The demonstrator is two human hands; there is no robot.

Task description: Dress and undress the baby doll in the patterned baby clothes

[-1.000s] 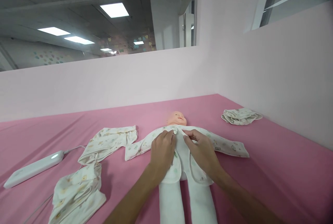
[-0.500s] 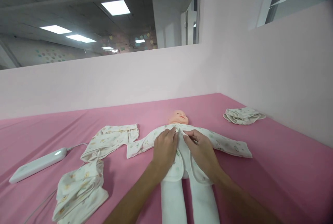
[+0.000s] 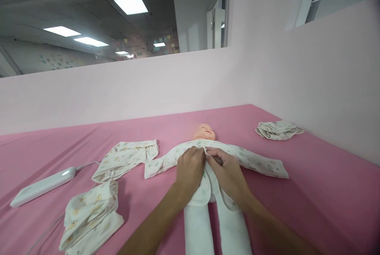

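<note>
A baby doll (image 3: pixel 203 131) lies on its back, its head toward the wall and its white legs (image 3: pixel 197 227) toward me. It wears a white printed baby jacket (image 3: pixel 261 163) with both sleeves spread wide; the front panels part below the chest. My left hand (image 3: pixel 191 170) pinches the left front edge near the neckline. Close beside it, my right hand (image 3: pixel 225 170) is closed on the opposite front edge, fingertips meeting the left ones at the chest. The fingers hide any fastening between them.
A pink sheet (image 3: pixel 166 227) covers the surface. To the left lie printed baby clothes (image 3: pixel 127 158), another folded garment (image 3: pixel 90 217) and a white corded device (image 3: pixel 44 186). A folded cloth (image 3: pixel 279 130) sits at the far right near the wall (image 3: pixel 320 89).
My right hand has moved slightly left, bringing its fingertips against those of my left hand. The jacket's two front edges are now drawn together at the chest.
</note>
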